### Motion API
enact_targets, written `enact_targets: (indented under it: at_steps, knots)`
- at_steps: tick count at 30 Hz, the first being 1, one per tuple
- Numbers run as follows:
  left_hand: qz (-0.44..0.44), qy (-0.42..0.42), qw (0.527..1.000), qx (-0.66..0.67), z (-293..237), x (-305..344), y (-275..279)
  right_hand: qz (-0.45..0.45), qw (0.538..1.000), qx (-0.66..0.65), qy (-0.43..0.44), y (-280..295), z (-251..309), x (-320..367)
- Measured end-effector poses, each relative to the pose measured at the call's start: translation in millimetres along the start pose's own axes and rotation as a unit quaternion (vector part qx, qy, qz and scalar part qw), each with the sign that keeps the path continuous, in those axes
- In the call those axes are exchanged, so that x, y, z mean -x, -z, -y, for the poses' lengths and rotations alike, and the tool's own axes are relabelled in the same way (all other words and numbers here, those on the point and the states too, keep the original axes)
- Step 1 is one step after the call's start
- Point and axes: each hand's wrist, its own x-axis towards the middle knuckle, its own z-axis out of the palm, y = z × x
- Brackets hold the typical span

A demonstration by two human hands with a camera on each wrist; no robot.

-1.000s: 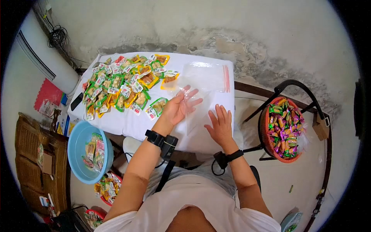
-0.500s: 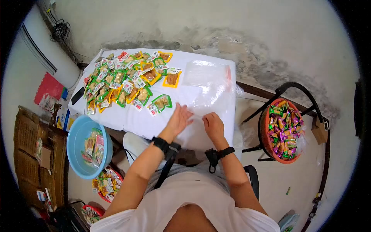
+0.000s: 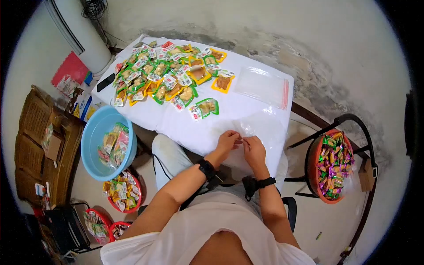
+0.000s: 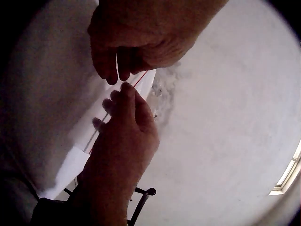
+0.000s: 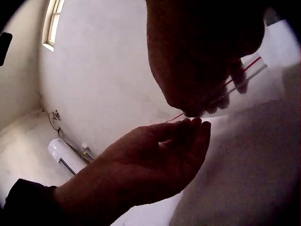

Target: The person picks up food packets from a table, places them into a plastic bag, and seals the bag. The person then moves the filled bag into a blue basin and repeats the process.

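Note:
A clear zip bag with a red line along its mouth lies over the front right of the white-covered table. My left hand pinches the bag's near edge at the fingertips. Close beside it, my right hand grips the same edge between thumb and curled fingers. In the right wrist view the bag's red line runs behind the right fingers. Both hands' fingertips nearly meet in the left wrist view. More clear zip bags lie flat beyond the hands.
Many snack packets are heaped on the table's left, near a black phone. A blue basin with packets stands at left, red baskets below it. On the right, a chair bears an orange basket of wrapped sweets.
The hands came together from open and apart to pinch the bag's near edge, drawing it toward the body. The head view has turned, shifting the table up and to the right.

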Motion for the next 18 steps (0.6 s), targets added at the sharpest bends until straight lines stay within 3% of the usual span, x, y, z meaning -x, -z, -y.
enact_targets:
  at_steps: [7, 13, 15, 18]
  knots:
    - [-0.017, -0.010, 1.000, 0.007, -4, 14, -9, 0.013, 1.000, -0.011, -0.015, -6, 2, -2]
    - [0.007, -0.030, 0.998, 0.055, -5, 4, -5, -0.011, 0.999, 0.033, 0.034, -1, 13, -20]
    - [0.003, -0.152, 0.983, 0.100, -22, 14, -15, -0.039, 0.995, 0.035, 0.081, 17, 31, -37]
    - [0.048, -0.207, 0.975, 0.069, -41, 26, -15, -0.051, 0.995, 0.021, 0.088, 38, 48, -49]
